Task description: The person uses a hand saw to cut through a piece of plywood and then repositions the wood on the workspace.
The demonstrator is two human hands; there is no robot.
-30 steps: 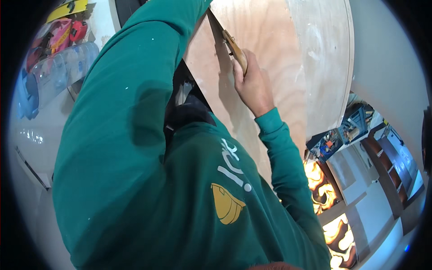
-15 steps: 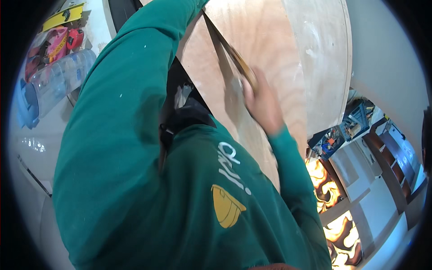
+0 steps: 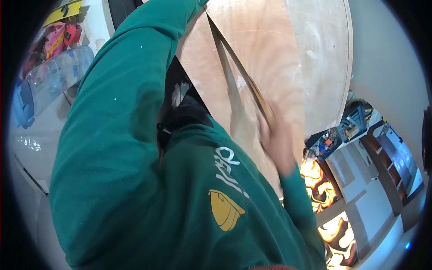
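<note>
My right hand (image 3: 278, 139) is closed around the near end of a long thin strip (image 3: 257, 95), brown on its face and dark along its edge. From my fingers the strip runs up and to the left, towards the end of my left sleeve. It stands off a pale plywood sheet (image 3: 270, 54) and casts a shadow on it. My left arm reaches across to the upper edge of the picture, and the hand itself is out of sight beyond it.
A second pale board (image 3: 321, 67) lies right of the plywood. At the left are a clear plastic bottle (image 3: 58, 78), a red tape measure (image 3: 72, 34) and a yellow tool (image 3: 63, 12). Tools and a blue toolbox (image 3: 353, 123) sit at the right, above glowing patterned panels (image 3: 337, 234).
My right hand has moved down and to the right along with the strip's near end. The strip looks straighter now, and my left arm has hardly moved.
</note>
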